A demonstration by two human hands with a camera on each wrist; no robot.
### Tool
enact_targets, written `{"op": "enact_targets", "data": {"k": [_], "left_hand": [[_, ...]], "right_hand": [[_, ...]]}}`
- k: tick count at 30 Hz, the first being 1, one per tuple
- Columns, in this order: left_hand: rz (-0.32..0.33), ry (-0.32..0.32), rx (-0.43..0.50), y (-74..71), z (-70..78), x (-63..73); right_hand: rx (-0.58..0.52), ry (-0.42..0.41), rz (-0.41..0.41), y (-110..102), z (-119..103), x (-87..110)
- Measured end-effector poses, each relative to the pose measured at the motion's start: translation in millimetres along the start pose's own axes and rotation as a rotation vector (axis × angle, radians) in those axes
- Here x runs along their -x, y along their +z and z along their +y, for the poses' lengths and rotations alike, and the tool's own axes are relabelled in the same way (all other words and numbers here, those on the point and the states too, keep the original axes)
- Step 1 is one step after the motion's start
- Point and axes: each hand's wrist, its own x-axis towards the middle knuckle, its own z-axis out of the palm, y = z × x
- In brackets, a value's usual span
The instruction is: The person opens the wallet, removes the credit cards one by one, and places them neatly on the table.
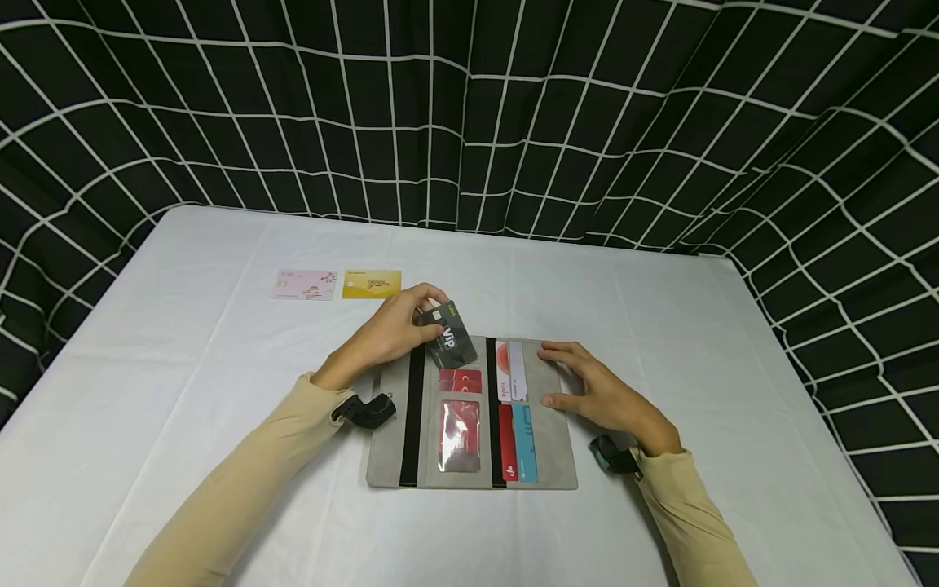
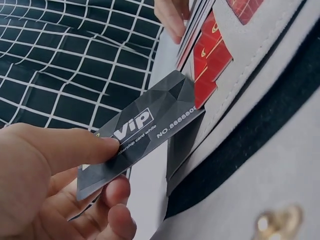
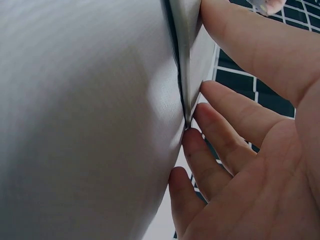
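Observation:
A dark grey VIP card (image 1: 452, 338) is pinched between the thumb and fingers of my left hand (image 1: 399, 326), tilted over the upper middle of an open grey card wallet (image 1: 553, 456). In the left wrist view the card's (image 2: 145, 125) far end meets the wallet's inner panel, beside a red card (image 2: 207, 60); whether it is inside a slot I cannot tell. My right hand (image 1: 597, 387) rests at the wallet's right edge, fingers spread and thumb on its panel. Seen from the right wrist, the fingertips (image 3: 197, 145) touch along the wallet's thin edge (image 3: 185, 65).
A pink card (image 1: 304, 284) and a yellow card (image 1: 372, 284) lie side by side on the white table (image 1: 183, 326), beyond the left hand. Red, white and blue cards (image 1: 525, 444) fill wallet pockets. A black curtain with white grid lines (image 1: 433, 106) surrounds the table's far side.

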Motion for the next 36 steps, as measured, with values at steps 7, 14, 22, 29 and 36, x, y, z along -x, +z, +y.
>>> {"op": "enact_targets", "data": {"k": [7, 14, 22, 29, 36], "left_hand": [[-0.02, -0.009, -0.013, -6.4, -2.1, 8.5], [-0.014, -0.008, -0.021, -11.7, -5.7, 17.9], [-0.009, -0.02, -0.016, -15.7, -5.6, 25.6], [0.006, -0.014, -0.025, -17.9, -8.8, 32.0], [0.026, -0.031, 0.013, -24.6, -9.2, 35.9]], "right_hand": [[-0.015, 0.018, -0.004, 0, 1, -0.3], [-0.006, 0.011, 0.004, 0, 2, 0.4], [-0.01, 0.009, 0.002, 0, 1, 0.7], [-0.016, 0.012, 0.003, 0, 1, 0.8], [-0.006, 0.003, 0.009, 0, 2, 0.4]]}}
